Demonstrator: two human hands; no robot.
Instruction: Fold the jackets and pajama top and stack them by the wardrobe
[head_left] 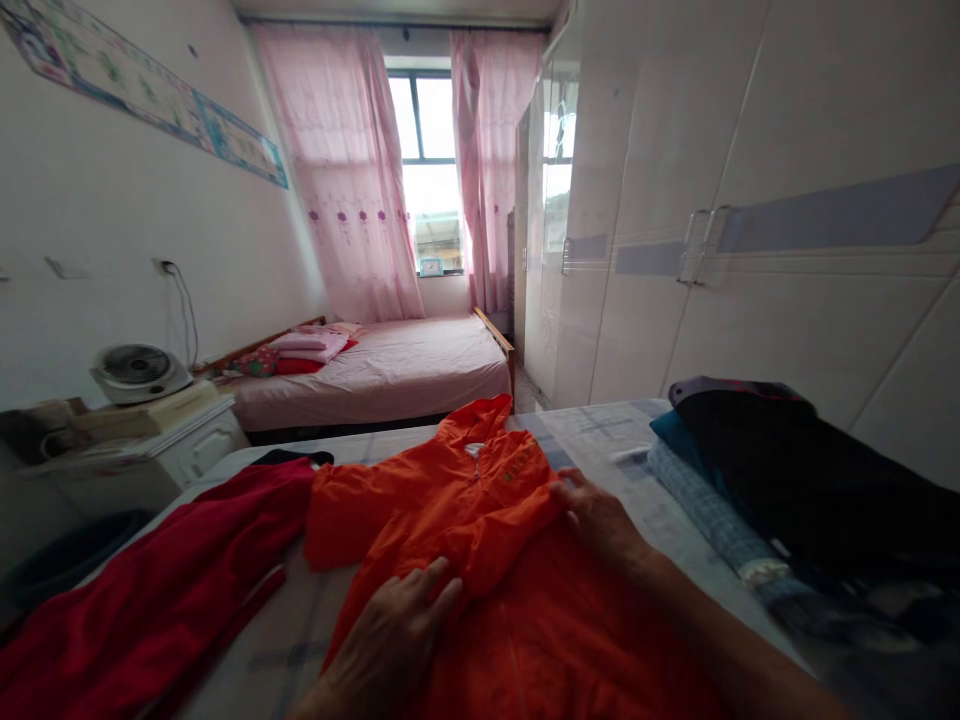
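Observation:
An orange jacket (495, 560) with a hood and a front zipper lies spread on the near bed, hood away from me. Its right-hand sleeve is folded across the front, while the left-hand sleeve sticks out sideways. My left hand (397, 620) rests on the jacket's front by the folded sleeve, fingers stretched and thumb apart. At the jacket's right shoulder edge, my right hand (592, 510) has its fingers bent onto the orange cloth, seemingly pinching it. Left of the jacket lies a red garment (202, 550), touching the orange sleeve.
A pile of folded dark clothes (810, 480) lies on the right of the checked bedsheet (600, 440). Beyond stands another bed (405, 360) with pink bedding. White wardrobes (645, 200) line the right wall. A fan (140, 370) sits on a cabinet at left.

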